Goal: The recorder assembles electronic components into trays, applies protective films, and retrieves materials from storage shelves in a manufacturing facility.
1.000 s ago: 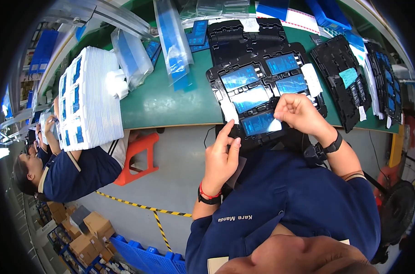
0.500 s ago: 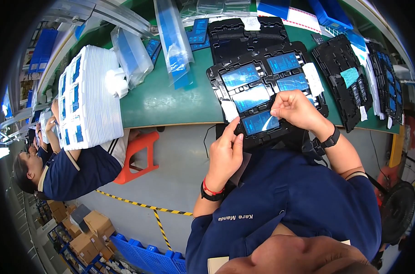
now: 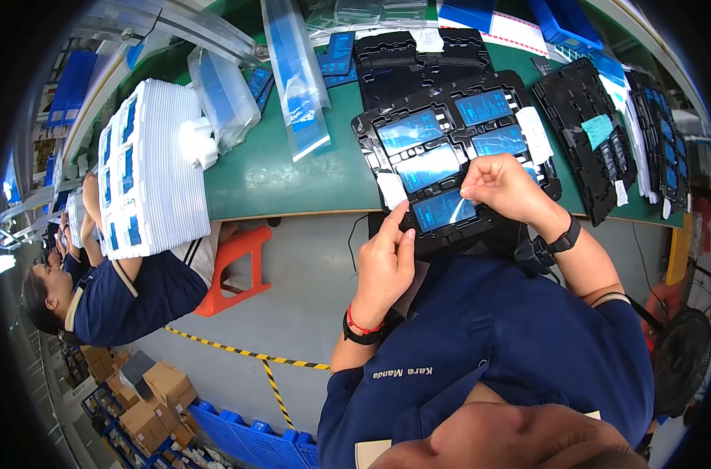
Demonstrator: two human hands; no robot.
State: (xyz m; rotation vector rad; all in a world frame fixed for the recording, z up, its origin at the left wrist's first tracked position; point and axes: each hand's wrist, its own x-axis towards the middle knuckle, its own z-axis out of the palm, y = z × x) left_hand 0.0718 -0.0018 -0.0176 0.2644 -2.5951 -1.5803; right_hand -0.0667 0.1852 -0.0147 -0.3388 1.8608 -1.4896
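Observation:
A black plastic tray [image 3: 469,143] rests near the table's front edge, holding several flat blue-and-black battery packs with shiny faces. My right hand [image 3: 505,187] pinches a thin, pale film strip [image 3: 458,209] at the right end of the nearest battery pack [image 3: 437,212]. On the left, my left hand [image 3: 386,254] has its index finger stretched to the tray's near left corner, just below a white paper label [image 3: 391,191]. Its thumb stands apart from that finger, and I see nothing held in it. The palm side of my right hand is hidden.
Another black tray [image 3: 422,66] lies behind. More black trays [image 3: 586,133] lean at the right. Clear plastic bags [image 3: 297,86] and loose battery packs [image 3: 340,53] lie further left. A co-worker [image 3: 148,289] sits beside a tall stack of white trays [image 3: 160,164], near a red stool [image 3: 238,270].
The pale strip under my right hand has shifted and looks straighter, while both hands stay almost in place. The co-worker's arm at the white stack has moved slightly.

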